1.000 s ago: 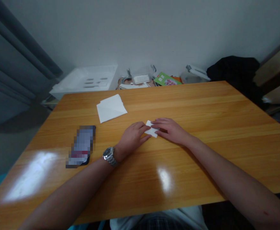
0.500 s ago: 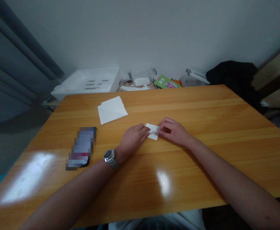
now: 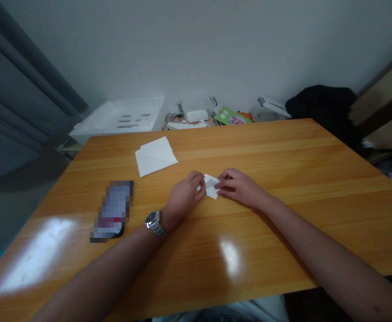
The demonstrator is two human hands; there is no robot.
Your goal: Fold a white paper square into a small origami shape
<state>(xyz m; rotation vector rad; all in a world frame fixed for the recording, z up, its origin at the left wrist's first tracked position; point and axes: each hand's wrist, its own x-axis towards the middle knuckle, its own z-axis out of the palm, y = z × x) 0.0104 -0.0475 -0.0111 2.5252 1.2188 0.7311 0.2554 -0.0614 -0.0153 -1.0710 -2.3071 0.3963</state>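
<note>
warm orange wood fills most of the head view: a glossy table with two patches of glare near its close edge, set against a plain pale wall.

near the middle of it lies a small folded paper, white, resting on the wood between the two hands. the left hand is curled, its fingertips pinching the paper's left edge. the right hand comes in from the other side, thumb and forefinger closed on the right edge, where a flap looks lifted a little off the rest. whether the flap is being turned over or opened back is too small to tell.

as a judgement, the step in hand is a fold on an already small piece. a clean crease here would call for the left fingers to pin the paper flat while the right lines up the edges before pressing down.

a metal wristwatch sits on the left wrist. a loose stack of white sheets lies farther back and to the left, well apart from the hands, and a phone lies near the left forearm. beyond the far edge are a white tray, a green packet and a black bundle; a grey curtain hangs at the left.
</note>
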